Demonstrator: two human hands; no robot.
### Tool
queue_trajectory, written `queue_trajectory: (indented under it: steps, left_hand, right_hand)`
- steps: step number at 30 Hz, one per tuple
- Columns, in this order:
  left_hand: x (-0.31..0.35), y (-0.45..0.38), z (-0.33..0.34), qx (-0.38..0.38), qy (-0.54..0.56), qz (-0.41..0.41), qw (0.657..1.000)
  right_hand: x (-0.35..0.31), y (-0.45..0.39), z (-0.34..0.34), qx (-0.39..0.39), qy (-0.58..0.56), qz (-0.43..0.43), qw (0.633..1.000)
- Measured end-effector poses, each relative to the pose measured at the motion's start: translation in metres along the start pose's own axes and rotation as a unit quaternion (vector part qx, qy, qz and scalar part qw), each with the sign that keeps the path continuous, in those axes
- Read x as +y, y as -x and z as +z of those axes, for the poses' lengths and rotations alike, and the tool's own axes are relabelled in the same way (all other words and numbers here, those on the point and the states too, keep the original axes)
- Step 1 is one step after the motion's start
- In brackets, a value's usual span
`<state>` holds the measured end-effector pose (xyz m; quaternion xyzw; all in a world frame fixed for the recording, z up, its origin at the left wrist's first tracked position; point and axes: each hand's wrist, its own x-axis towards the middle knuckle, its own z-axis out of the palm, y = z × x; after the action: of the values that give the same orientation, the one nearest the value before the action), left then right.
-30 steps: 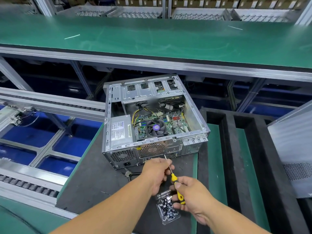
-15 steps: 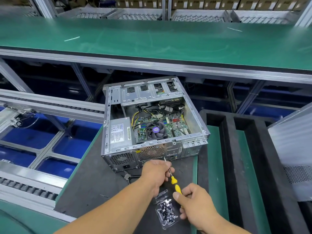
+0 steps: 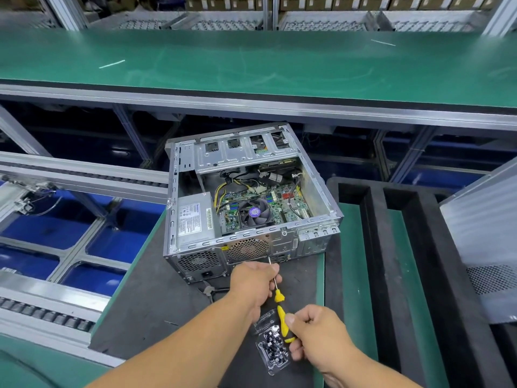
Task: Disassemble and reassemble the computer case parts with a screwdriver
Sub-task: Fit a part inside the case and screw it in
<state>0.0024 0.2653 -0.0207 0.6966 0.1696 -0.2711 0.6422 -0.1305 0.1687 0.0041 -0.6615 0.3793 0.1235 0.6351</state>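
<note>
An open silver computer case point(image 3: 319, 189) lies on a dark mat, its motherboard, fan and power supply exposed. A screwdriver point(image 3: 280, 309) with a yellow and black handle points at the case's rear panel, its tip just under the round fan grille. My right hand point(image 3: 316, 334) grips the handle. My left hand point(image 3: 256, 281) pinches the metal shaft near the tip. Whether a screw sits on the tip is hidden by my fingers.
A clear bag of screws point(image 3: 272, 348) lies on the dark mat point(image 3: 156, 303) under the handle. Black foam trays point(image 3: 436, 275) stand to the right, with a perforated side panel point(image 3: 486, 242) leaning at the far right. A green conveyor bench point(image 3: 251, 65) runs behind.
The view has shifted slightly. Both hands and the screwdriver stay at the rear panel, the right hand's grip turning a little on the handle.
</note>
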Motion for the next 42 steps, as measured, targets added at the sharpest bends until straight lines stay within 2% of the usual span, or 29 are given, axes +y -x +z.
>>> queue_trajectory:
  steps: [4,9,14,17,20,22,25,26,30,32,33,35,37,38,40,42]
  left_hand:
    - [-0.001,0.001,0.001,0.007,0.011,0.002,1.0]
    - [-0.001,0.0,0.003,0.008,0.023,0.002,1.0]
    - [-0.003,-0.002,0.002,0.016,0.022,0.002,1.0]
    - [-0.002,-0.003,0.002,0.021,0.022,0.0,1.0]
    - [-0.001,-0.002,0.003,0.023,0.018,-0.001,1.0]
    - [-0.001,-0.002,0.002,0.024,0.018,0.001,1.0]
    - [0.0,-0.002,0.002,0.024,0.015,0.0,1.0]
    - [0.0,-0.002,0.002,0.025,0.015,-0.001,1.0]
    - [-0.001,-0.003,0.005,0.029,0.019,-0.001,0.999]
    - [-0.003,-0.004,0.004,0.023,0.014,0.002,1.0]
    - [-0.003,-0.004,0.004,0.019,0.011,0.001,1.0]
    - [-0.002,-0.005,0.001,-0.001,0.01,-0.012,1.0]
    - [0.001,-0.006,-0.001,-0.031,0.015,-0.035,0.999]
    - [0.003,-0.007,-0.002,-0.037,0.013,-0.041,0.998]
    - [0.005,-0.009,-0.001,-0.028,0.0,-0.041,0.999]
    - [0.005,-0.009,0.001,-0.014,-0.012,-0.032,0.999]
  right_hand:
    - [0.003,0.002,0.001,-0.007,-0.047,-0.004,0.999]
    - [0.003,0.001,0.002,-0.007,0.005,-0.012,1.0]
    - [0.008,0.001,0.006,-0.071,-0.171,0.077,0.98]
    - [0.009,0.002,0.004,-0.03,-0.059,0.019,0.998]
    - [0.006,0.002,0.002,-0.005,0.046,-0.011,0.999]
    - [0.006,0.002,0.003,-0.029,-0.001,0.013,1.0]
    - [0.005,0.005,0.01,-0.085,-0.171,0.082,0.978]
    - [0.005,0.006,0.011,-0.084,-0.174,0.081,0.978]
    - [0.005,0.005,0.006,-0.003,0.024,-0.011,1.0]
    - [0.004,0.004,0.005,0.009,0.064,-0.027,0.998]
    - [0.005,0.004,0.006,0.004,0.048,-0.022,0.999]
    - [0.007,0.003,0.009,-0.028,-0.075,0.022,0.997]
    - [0.008,0.002,0.011,-0.07,-0.213,0.091,0.97]
    - [0.008,0.003,0.011,-0.085,-0.243,0.106,0.96]
    - [0.01,0.002,0.011,-0.09,-0.238,0.096,0.962]
    - [0.009,0.003,0.01,-0.067,-0.159,0.055,0.983]
